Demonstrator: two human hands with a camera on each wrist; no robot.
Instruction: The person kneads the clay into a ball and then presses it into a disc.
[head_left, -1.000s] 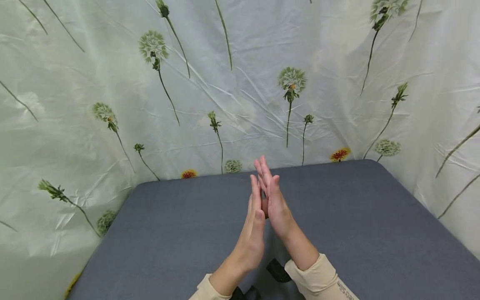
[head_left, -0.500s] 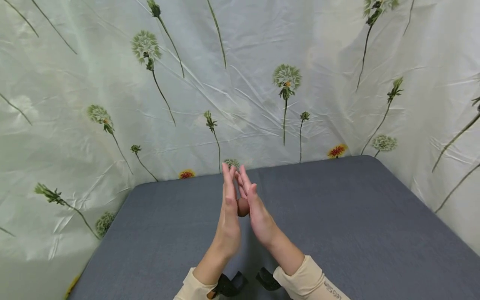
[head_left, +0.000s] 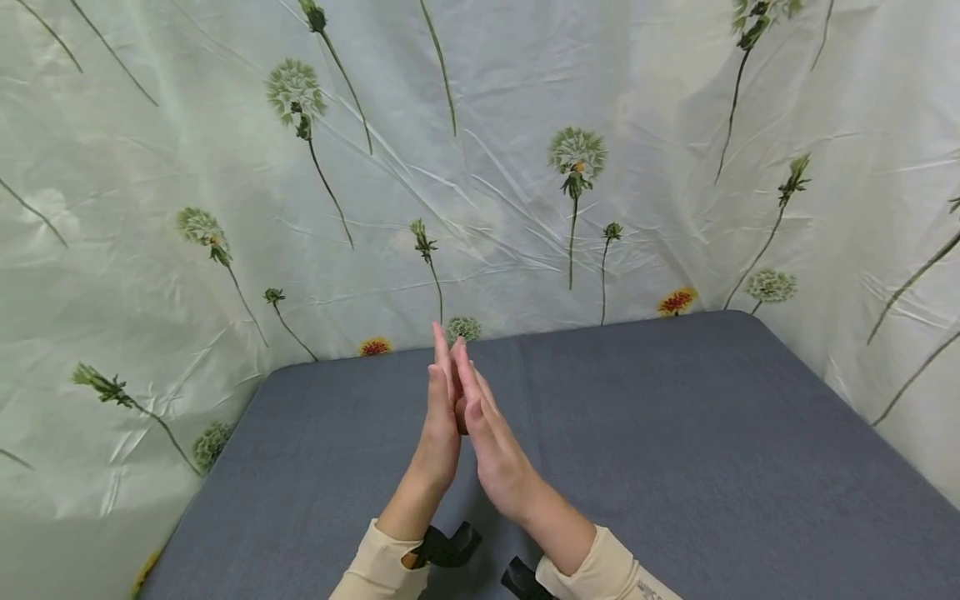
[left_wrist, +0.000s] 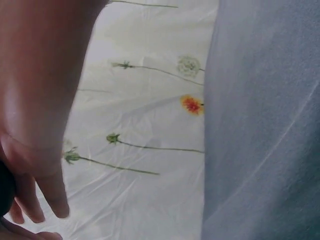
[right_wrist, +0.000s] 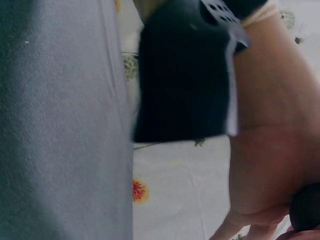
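Note:
Just above the table, my left hand [head_left: 435, 442] and right hand [head_left: 501, 462] face each other with straight fingers pointing forward and up. Between the palms they press a small brown ball [head_left: 461, 417], mostly covered by the hands in the head view. The fingertips of both hands come close together at the top, the left ones slightly farther forward. In the left wrist view, the ball [left_wrist: 5, 192] appears as a dark round shape at the left edge, beside the left hand [left_wrist: 37, 125]. From the right wrist, the ball [right_wrist: 306, 207] looks dark beneath the right palm [right_wrist: 265, 170].
A dark grey cloth-covered table [head_left: 675, 442] with rounded far corners lies under the hands. Behind it hangs a pale curtain [head_left: 495, 192] printed with dandelions and orange flowers. Black wrist camera mounts [head_left: 450, 546] stick out below both forearms, near the beige sleeves [head_left: 382, 562].
Both hands have shifted left with the ball between them. The palms have slid against each other: the right fingertips were farther forward, now the left ones are. Half a second ago more of the ball showed.

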